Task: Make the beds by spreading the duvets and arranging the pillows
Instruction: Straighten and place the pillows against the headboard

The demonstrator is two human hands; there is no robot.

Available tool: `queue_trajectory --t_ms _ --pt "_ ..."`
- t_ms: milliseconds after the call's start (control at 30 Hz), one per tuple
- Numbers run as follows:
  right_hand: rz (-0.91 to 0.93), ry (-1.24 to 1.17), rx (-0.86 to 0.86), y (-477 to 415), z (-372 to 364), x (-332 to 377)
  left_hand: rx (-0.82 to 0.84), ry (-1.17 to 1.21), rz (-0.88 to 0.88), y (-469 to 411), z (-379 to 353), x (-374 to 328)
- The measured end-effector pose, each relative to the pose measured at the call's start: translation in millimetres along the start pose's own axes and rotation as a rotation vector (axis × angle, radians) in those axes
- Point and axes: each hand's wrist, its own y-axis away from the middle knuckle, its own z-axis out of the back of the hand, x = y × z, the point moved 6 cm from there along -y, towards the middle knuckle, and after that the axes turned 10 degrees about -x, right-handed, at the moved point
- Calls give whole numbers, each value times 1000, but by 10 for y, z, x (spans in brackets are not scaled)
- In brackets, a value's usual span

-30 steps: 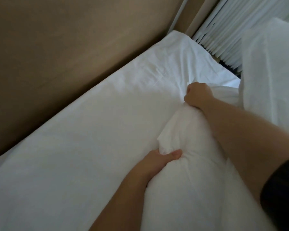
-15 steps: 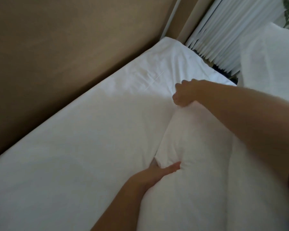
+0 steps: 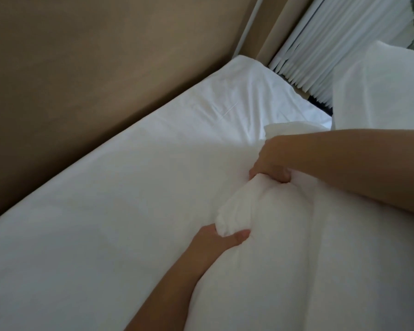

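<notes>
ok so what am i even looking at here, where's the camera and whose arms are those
There is no machine here. A person wears one wide-angle camera on the head, so the picture looks forward and down at their own bare arms. The left hand comes in from the bottom and the right hand from the right side. Both grip a bunched edge of bulky white bedding; I cannot tell whether it is a duvet or a pillow. It lies on a bed covered by a white sheet, which runs along a brown wall. At the upper right a white pillow shows in front of pleated white curtains.
</notes>
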Motion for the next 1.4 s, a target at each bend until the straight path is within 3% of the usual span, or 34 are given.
queue_trajectory --t_ms 67,100,233,300,633,800,1067,1267,1400 --pt "-57 -210 36 -19 -55 8 -31 -49 -23 12 18 -39" --pt "-76 -203 82 -52 -100 47 -43 -68 -31 30 28 -51" --pt "9 108 177 -238 -171 137 -69 -69 -57 88 40 -82" --pt "-11 115 176 -248 -199 141 -75 -66 -59 108 46 -102" --pt "-115 -222 -136 -93 -63 -144 -68 68 36 378 79 -180" --pt "-165 -306 -235 -56 94 -375 34 53 9 325 268 -273" --pt "-246 -285 -395 130 923 -699 11 32 5 350 1036 -689" --pt "-297 -281 -589 134 1784 -989 -55 -51 11 307 1945 -1120" --pt "-364 -222 -631 -117 2270 -1169 -103 -118 32 174 2552 -1308"
